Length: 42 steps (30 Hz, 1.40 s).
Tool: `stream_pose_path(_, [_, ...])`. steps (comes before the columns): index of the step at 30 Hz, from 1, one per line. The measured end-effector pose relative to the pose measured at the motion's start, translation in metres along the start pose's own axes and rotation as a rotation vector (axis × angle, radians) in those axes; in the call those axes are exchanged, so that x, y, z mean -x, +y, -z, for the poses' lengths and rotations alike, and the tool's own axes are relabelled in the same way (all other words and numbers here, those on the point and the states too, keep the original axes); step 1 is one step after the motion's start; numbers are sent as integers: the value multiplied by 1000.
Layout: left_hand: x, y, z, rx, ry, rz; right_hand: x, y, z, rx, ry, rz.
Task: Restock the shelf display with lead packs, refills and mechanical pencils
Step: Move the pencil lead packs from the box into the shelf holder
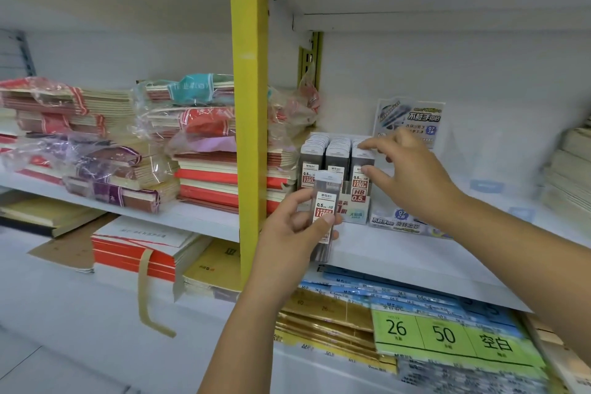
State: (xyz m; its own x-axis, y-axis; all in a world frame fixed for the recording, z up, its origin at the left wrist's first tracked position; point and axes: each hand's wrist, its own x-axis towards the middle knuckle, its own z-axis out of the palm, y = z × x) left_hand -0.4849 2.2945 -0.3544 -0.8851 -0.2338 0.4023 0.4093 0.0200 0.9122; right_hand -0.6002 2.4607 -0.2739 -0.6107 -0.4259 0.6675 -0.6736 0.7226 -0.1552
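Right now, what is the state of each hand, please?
Left hand: grips a slim clear plastic lead pack with a white and red label.
Right hand: open, touching the grey-topped packs in the white display box.

1. I read "M&G", "0.5", "HB" and "100" on the lead pack [324, 214] held in the left hand [294, 233].
2. At its 2 o'clock, a racked pack [359, 184] says "HB 0.5".
3. The backing card [412, 120], at 1 o'clock, reads "不脏手铅芯" and "0.7 2B".
4. The green sheet [447, 337], at 5 o'clock, shows "26", "50" and "空白".
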Motion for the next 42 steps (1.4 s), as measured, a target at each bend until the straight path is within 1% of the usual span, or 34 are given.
stream_pose_path(3, [0,2,0,-20,-8,0,9,-3,2,21,81,4])
stream_pose_path(6, [0,4,-2,-47,-30,-3,24,-13,12,-160,152,19])
stream_pose_path(8, [0,6,-7,-50,-64,-11,32,-24,18,-405,91,-18])
stream_pose_path(10, [-1,9,-12,-43,-89,-23,37,-34,21,-665,-62,-85])
stream_pose_path(12, [-3,10,-18,-25,-87,-30,38,-38,21,-742,-149,-101])
stream_pose_path(14, [-5,9,-24,-37,-64,-32,35,-36,24,-741,-165,-98])
stream_pose_path(16, [-7,5,-28,-72,-12,-40,31,-31,29,-737,-106,-101])
stream_pose_path(18, [-9,1,-29,-130,43,-80,23,-23,37,-765,58,-85])
stream_pose_path(19, [-10,-1,-29,-199,63,-118,19,-19,42,-780,151,-64])
stream_pose_path(20, [-10,-4,-29,-307,83,-170,15,-17,47,-769,229,-36])
stream_pose_path(22, [-12,-9,-29,-560,112,-288,9,-14,51,-689,309,22])
stream_pose_path(24, [-13,-13,-28,-749,108,-353,5,-13,50,-600,306,67])
stream_pose_path(27, [-14,-20,-27,-901,56,-374,2,-12,42,-422,245,123])
stream_pose_path(30, [-16,-26,-26,-959,29,-379,-2,-11,38,-343,165,142])
stream_pose_path(37, [-19,-32,-25,-989,43,-386,-17,-11,31,-371,17,35])
stream_pose_path(40, [-20,-34,-24,-995,48,-402,-19,-5,22,-233,-61,38])
stream_pose_path(42, [-20,-36,-24,-996,46,-406,-15,-1,15,-148,-80,21])
